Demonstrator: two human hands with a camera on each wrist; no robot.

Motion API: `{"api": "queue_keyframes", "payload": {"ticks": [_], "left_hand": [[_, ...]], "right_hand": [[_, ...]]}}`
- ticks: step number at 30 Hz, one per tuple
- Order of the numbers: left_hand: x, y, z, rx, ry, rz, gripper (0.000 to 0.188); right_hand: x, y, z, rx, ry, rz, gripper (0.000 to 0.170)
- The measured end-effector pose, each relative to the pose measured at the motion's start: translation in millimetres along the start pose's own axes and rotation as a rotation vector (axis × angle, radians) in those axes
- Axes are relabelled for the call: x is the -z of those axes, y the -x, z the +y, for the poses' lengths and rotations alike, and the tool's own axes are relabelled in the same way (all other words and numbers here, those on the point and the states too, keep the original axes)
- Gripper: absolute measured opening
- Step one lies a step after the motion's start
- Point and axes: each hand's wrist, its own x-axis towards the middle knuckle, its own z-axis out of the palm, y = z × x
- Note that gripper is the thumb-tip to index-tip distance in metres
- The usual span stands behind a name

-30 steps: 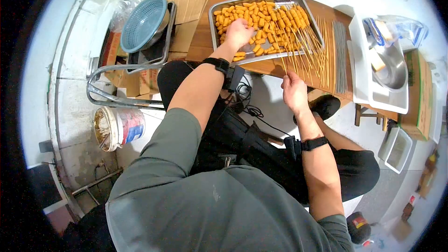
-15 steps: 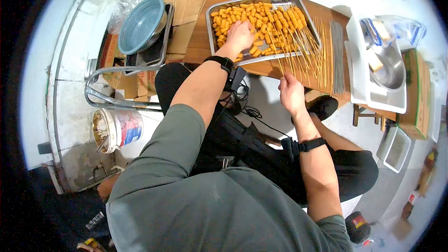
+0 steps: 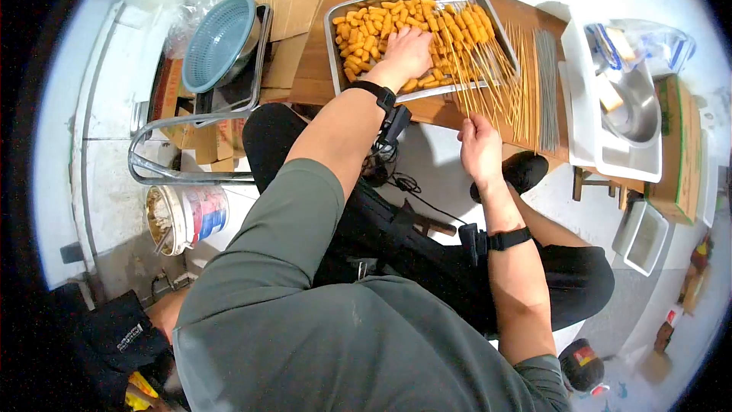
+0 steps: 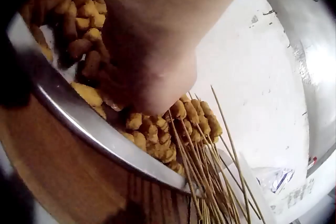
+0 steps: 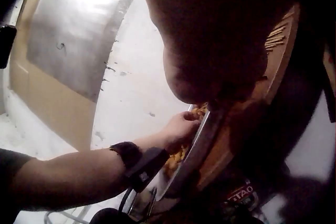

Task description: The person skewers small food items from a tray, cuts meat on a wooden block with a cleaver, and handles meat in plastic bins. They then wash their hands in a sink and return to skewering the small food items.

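Note:
The metal tray (image 3: 332,46) holds loose orange-yellow pieces (image 3: 354,38) on its left and skewered ones (image 3: 476,24) on its right. My left hand (image 3: 409,53) reaches over the tray, back up, touching pieces beside the skewered rows; its fingertips are partly hidden, so a held piece cannot be made out. Below the tray's front edge, my right hand (image 3: 480,152) pinches the lower end of a thin wooden skewer pointing into the tray. In the left wrist view, skewers (image 4: 202,176) fan over the rim. The right wrist view shows the left hand (image 5: 181,129) at the pieces.
Bare wooden skewers (image 3: 523,84) and grey sticks (image 3: 547,91) lie right of the tray on the wooden table (image 3: 313,69). Farther right are white containers (image 3: 581,107) and a metal bowl (image 3: 640,111). A blue basket (image 3: 219,42) and bucket (image 3: 187,217) stand left. Another person's arm (image 3: 164,313) shows lower left.
My left hand has moved right across the loose pieces, closer to the skewered rows. My right hand keeps its pinch near the same place. At lower left, another person has come into view.

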Motion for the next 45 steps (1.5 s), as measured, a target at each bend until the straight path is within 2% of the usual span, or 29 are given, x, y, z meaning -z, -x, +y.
{"api": "queue_keyframes", "payload": {"ticks": [4,8,13,14,16,20,22,23,24,26,27,28,29,31,38,40,45], "left_hand": [[-13,-1,-2,-0.002,0.004,0.037,0.035],[-8,4,3,0.021,0.058,-0.005,0.035],[4,4,13,0.161,0.023,-0.24,0.033],[4,2,13,0.161,0.023,-0.239,0.033],[3,-3,11,0.156,0.001,-0.361,0.031],[-2,7,-2,0.053,0.002,-0.245,0.031],[2,9,-12,0.148,0.476,-0.223,0.03],[7,8,-17,0.262,0.74,-0.272,0.026],[11,11,-21,0.262,0.736,-0.271,0.026],[16,15,-32,0.433,1.624,-0.118,0.022],[18,16,-37,0.45,1.71,-0.078,0.021],[24,19,-38,0.448,1.708,-0.067,0.021],[29,22,-38,0.455,1.824,-0.007,0.02],[34,25,-41,0.419,1.966,0.038,0.018],[39,27,-46,0.438,2.06,0.079,0.016],[43,26,-43,0.517,2.046,0.12,0.015],[43,26,-46,0.486,2.054,0.1,0.015]], "right_hand": [[0,-1,-1,0.012,0.013,-0.02,0.029],[-5,-2,2,0.02,0.007,0.0,0.029],[-3,-1,-2,0.012,-0.011,0.002,0.028],[-4,-1,-1,0.011,-0.016,0.003,0.028],[-5,-1,1,0.012,-0.011,0.001,0.028],[-3,0,-2,0.031,0.008,-0.018,0.028],[-4,1,-2,0.037,-0.012,-0.009,0.028],[-4,2,-2,0.04,-0.03,-0.001,0.027],[-5,4,-2,0.041,-0.034,-0.001,0.027],[-8,7,-4,0.05,0.021,-0.016,0.026],[-9,8,-6,0.059,0.02,-0.02,0.026],[-9,9,-8,0.062,0.013,-0.078,0.026],[-10,10,-9,0.063,0.007,-0.135,0.026],[-17,11,-5,0.104,-0.002,-0.116,0.026],[-17,13,-6,0.133,-0.009,-0.127,0.027],[-18,14,-6,0.142,-0.001,-0.12,0.026],[-17,15,-8,0.148,0.021,-0.109,0.026]]}}
